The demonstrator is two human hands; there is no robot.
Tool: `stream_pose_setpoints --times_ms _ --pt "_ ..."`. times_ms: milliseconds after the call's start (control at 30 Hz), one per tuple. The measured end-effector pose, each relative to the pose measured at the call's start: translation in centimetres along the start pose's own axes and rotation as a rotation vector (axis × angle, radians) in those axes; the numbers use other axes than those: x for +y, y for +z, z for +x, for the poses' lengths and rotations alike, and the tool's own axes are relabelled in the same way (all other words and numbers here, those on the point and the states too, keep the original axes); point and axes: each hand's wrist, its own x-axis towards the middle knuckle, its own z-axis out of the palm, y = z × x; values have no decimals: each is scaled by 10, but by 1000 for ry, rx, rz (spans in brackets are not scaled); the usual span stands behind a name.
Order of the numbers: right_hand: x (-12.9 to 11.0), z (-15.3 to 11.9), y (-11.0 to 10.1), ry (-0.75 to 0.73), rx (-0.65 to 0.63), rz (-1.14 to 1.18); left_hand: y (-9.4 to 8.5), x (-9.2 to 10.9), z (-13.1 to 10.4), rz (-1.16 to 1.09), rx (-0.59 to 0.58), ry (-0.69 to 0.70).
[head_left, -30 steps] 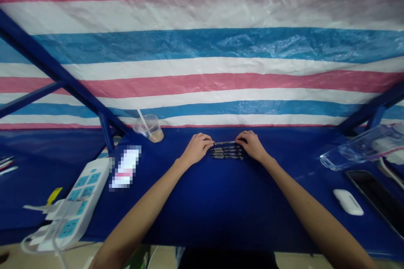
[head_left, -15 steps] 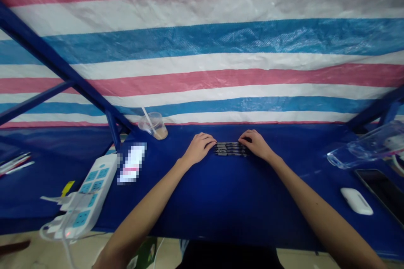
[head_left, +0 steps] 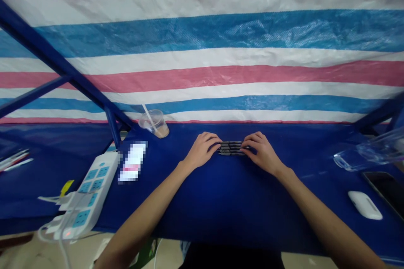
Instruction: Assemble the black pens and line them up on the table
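Several black pens point(head_left: 231, 148) lie side by side on the blue table, stacked in a tight row away from me and pointing left to right. My left hand point(head_left: 203, 149) has its thumb and fingers closed on their left ends. At the right ends, my right hand point(head_left: 260, 151) grips the row between curled fingers and thumb. The pen tips on both sides are partly hidden by my fingertips.
A clear plastic cup with a straw point(head_left: 155, 124) leans at the back left, near a pixelated bright phone point(head_left: 133, 162). A power strip point(head_left: 90, 195) with plugged cables lies left. On the right are a transparent container point(head_left: 366, 151), a white earbud case point(head_left: 365, 205) and a dark phone point(head_left: 386, 189).
My right hand's thumb and fingers have moved in over the right ends of the pens. The left fingers stay at the left ends. The whole view has shifted slightly.
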Motion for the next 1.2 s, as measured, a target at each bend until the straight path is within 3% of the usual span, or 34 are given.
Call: stream_pose_setpoints --times_ms 333,500,867,1200 --pt "-9 -12 17 -63 -74 -158 18 10 -7 -40 74 108" --pt "-11 -12 18 -74 -128 -155 17 11 -11 -36 95 101" --pt "-26 -9 18 -99 -156 -95 11 26 -11 60 13 253" --pt "-37 -7 17 -111 -149 -40 14 25 -13 -10 105 265"
